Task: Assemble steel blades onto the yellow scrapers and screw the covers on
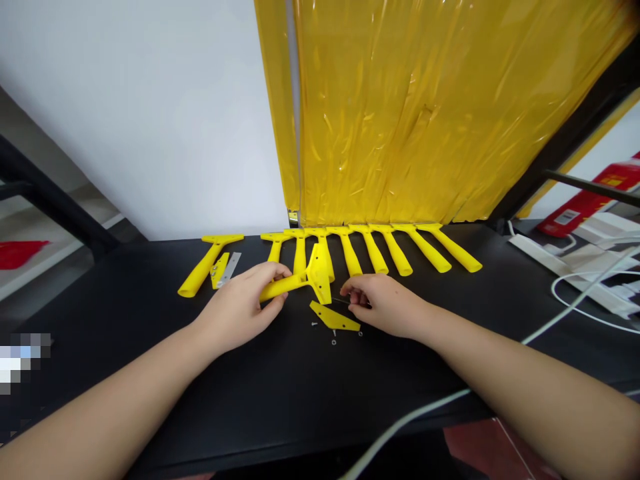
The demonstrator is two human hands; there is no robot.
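Note:
My left hand (253, 300) is closed around a yellow scraper handle (283, 287), its wide head (320, 275) pointing right. Just right of that head, my right hand (383, 303) is closed in a pinch. A thin strip (341, 300), seen nearly edge-on and perhaps a blade, sticks out from its fingertips. Below, a loose yellow cover plate (335, 317) with holes lies on the black table. Small screws (314, 324) and nuts (334, 342) are scattered around it. My fingers partly hide what each hand grips.
Several yellow scraper handles (395, 257) stand in a row along the back. At left lie another handle (200, 270), a yellow plate (219, 270) and a metal blade (230, 269). A pale cable (415, 417) crosses the black table (280, 393) under my right forearm.

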